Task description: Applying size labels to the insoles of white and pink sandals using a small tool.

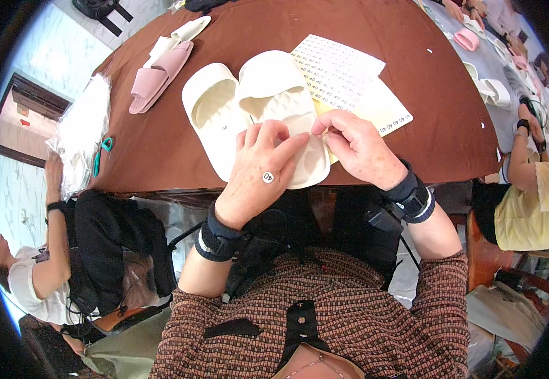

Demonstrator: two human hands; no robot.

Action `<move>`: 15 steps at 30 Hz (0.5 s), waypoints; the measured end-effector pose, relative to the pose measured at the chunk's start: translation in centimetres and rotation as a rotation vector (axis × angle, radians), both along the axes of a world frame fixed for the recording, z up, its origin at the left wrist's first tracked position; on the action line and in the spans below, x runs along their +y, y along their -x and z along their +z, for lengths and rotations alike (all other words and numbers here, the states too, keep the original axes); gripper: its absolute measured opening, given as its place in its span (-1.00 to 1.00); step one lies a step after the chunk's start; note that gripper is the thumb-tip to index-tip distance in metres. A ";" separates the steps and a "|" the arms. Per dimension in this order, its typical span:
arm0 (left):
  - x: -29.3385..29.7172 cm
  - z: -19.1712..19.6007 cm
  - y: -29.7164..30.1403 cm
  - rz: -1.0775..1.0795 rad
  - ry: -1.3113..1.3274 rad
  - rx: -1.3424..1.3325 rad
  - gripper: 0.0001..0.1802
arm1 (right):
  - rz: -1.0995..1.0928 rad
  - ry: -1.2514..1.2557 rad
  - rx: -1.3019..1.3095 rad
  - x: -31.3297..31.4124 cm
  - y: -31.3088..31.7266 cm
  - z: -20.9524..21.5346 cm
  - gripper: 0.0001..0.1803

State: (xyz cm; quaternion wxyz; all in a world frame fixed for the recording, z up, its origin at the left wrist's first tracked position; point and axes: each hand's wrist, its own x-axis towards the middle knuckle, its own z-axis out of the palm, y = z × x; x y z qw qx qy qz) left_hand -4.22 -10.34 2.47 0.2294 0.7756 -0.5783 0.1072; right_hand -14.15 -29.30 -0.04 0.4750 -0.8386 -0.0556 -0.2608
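A pair of cream slide slippers lies at the table's near edge, the left slipper (210, 104) beside the right slipper (274, 82), toes pointing away from me. My left hand (258, 164) rests over the right slipper's heel, fingers bent and the thumb and index finger drawn together; a small round white sticker (268, 177) is stuck on its back. Close by, my right hand (359, 148) pinches with thumb and index finger at the same slipper's right edge. Whatever lies between the fingertips is too small to make out. Sticker sheets (344, 69) lie partly under the slipper's right side.
Pink slippers (161, 79) and white slippers (189, 30) lie at the brown table's far left. Teal scissors (101, 151) and clear plastic bags (85, 126) are at its left edge, near a seated person. Another table (457, 60) with slippers and people stands at the right.
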 end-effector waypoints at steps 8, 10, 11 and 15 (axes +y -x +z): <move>0.0 -0.4 0.0 -0.006 0.040 -0.033 -0.64 | -0.008 0.010 0.004 0.1 0.1 0.1 -0.84; 0.0 -0.5 0.0 -0.004 0.025 -0.015 -0.59 | -0.005 0.010 0.002 0.1 0.0 0.2 -0.85; 0.1 -0.5 0.0 0.000 0.027 -0.016 -0.59 | 0.002 0.001 0.006 0.1 0.0 0.1 -0.85; 0.0 -1.0 0.2 0.002 0.054 -0.023 -0.59 | -0.010 -0.019 0.033 0.2 0.1 0.2 -0.85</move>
